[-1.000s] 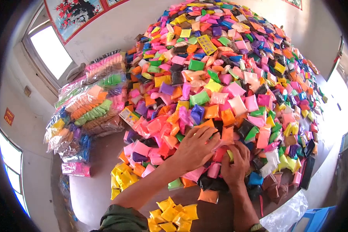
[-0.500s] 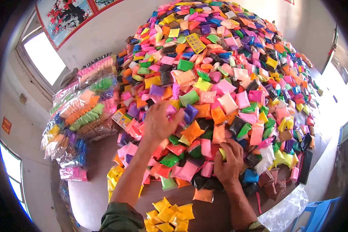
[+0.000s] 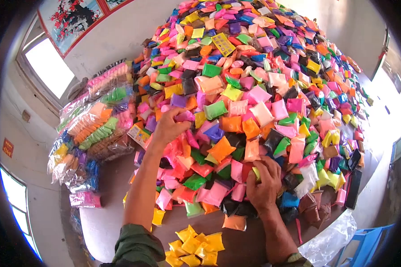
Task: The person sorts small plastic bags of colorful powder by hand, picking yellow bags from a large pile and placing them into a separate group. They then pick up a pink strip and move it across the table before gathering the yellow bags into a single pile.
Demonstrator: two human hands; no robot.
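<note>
Packets of many-coloured plastic, pillow-shaped (image 3: 261,114), heap towards the near edge of the brown table (image 3: 249,245). My left hand (image 3: 171,128) curves narrowly at a magenta plastic packet (image 3: 185,116); whether gripping, I cannot tell. Low down, my right hand (image 3: 263,181) pinches a small yellow-green packet (image 3: 256,173). Tugging there could slide the slope over that edge.

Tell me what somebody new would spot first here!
Probably the huge mound of colourful plastic packets, which fills the middle of the view. Next might be the left hand and right hand at its near side, with a small pile of yellow packets below them, near the bottom edge. The painting of red blossoms at the upper left could catch the eye too.
</note>
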